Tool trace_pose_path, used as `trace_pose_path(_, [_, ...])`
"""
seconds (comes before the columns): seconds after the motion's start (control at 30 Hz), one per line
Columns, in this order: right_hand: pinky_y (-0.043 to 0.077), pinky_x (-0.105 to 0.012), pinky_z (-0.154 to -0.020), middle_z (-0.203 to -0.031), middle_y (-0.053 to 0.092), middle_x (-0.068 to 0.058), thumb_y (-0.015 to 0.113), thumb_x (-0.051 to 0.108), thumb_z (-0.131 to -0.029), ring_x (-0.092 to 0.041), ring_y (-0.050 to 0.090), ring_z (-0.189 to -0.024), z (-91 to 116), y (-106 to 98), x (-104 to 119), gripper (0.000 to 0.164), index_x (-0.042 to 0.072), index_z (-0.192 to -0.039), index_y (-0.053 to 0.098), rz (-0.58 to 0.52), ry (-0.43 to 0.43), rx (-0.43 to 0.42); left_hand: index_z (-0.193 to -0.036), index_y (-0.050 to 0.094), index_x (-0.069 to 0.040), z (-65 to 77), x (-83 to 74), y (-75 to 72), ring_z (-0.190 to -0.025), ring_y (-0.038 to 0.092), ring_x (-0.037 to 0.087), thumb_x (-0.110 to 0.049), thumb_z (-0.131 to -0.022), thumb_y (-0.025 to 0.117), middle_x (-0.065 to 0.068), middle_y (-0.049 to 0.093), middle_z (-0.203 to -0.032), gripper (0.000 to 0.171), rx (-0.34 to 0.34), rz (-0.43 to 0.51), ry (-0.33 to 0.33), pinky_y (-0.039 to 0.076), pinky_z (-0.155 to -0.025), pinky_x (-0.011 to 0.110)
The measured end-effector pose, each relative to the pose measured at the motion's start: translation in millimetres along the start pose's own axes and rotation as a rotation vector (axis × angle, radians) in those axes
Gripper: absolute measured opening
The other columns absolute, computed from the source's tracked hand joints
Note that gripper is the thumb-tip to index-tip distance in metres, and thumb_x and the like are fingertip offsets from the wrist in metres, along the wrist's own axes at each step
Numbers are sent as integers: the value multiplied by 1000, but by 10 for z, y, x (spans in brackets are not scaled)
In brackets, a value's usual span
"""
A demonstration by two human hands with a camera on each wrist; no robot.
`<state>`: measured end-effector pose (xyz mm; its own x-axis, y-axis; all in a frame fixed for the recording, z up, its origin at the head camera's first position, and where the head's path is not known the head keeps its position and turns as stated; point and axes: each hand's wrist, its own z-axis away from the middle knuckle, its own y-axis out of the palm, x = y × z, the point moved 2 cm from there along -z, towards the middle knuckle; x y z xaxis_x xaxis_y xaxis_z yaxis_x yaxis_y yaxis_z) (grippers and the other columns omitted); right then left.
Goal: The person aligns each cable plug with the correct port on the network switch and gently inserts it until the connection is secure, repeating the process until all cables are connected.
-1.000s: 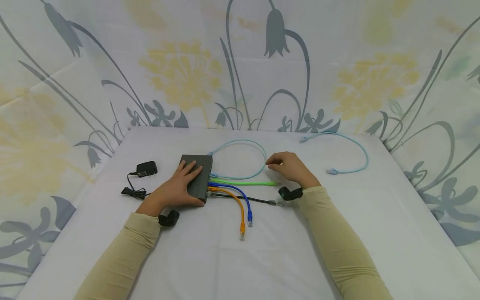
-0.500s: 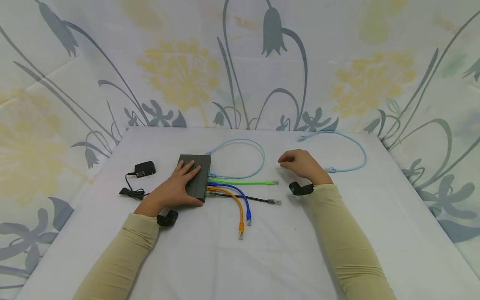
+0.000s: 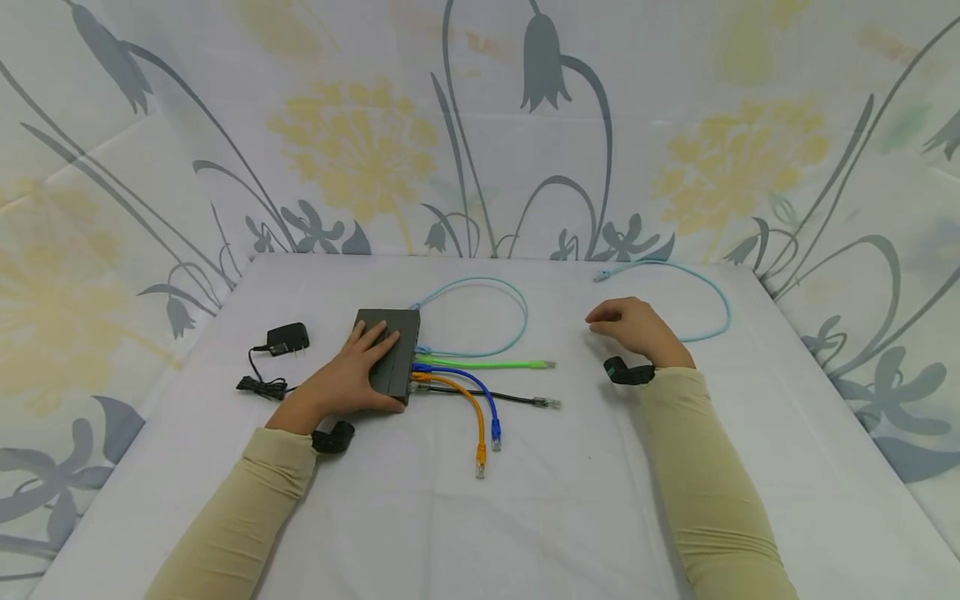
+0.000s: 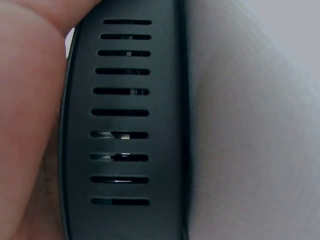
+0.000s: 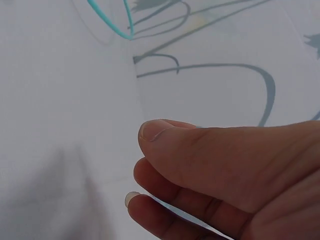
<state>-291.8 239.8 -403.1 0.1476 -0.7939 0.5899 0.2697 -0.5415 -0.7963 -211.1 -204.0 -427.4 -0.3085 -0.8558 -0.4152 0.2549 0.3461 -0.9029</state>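
Observation:
My left hand rests on a dark grey network switch, fingers spread straight over its top and thumb along the near end. In the left wrist view, the switch's slotted side stands beside the hand. Ethernet cables come out of its right side: a light blue cable looping back to it, a green cable, a blue cable, an orange cable and a black cable. My right hand hovers with loosely bent fingers holding nothing, overlapping one end of another light blue cable.
A black power adapter with a bundled cord lies left of the switch. White cloth covers the table, and a flower-patterned curtain rises behind it.
My right hand has moved right, away from the looped light blue cable and toward the separate light blue cable. The left hand has stayed on the network switch.

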Motion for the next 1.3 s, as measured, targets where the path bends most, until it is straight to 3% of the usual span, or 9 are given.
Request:
trace_pose_path(0.63, [42,-51,-99,-127,62,-16,57,30,-96,-34,55,-117,195,-268,-342,33,10,-122,66,10,108,-45,-157,20,-18,-1,-5,4,-149,-7,44,-59,-66,82,11,5,-164,117,2,9,-1,23,-111,67])
trace_pose_path(1.3, [39,-56,-102,-136,54,-25,51,25,-97,-41,49,-123,353,-421,-625,39,5,-129,60,21,179,-3,-157,20,-17,2,-2,1,-149,-7,44,-58,-66,82,11,6,-164,117,-7,14,2,23,-111,67])
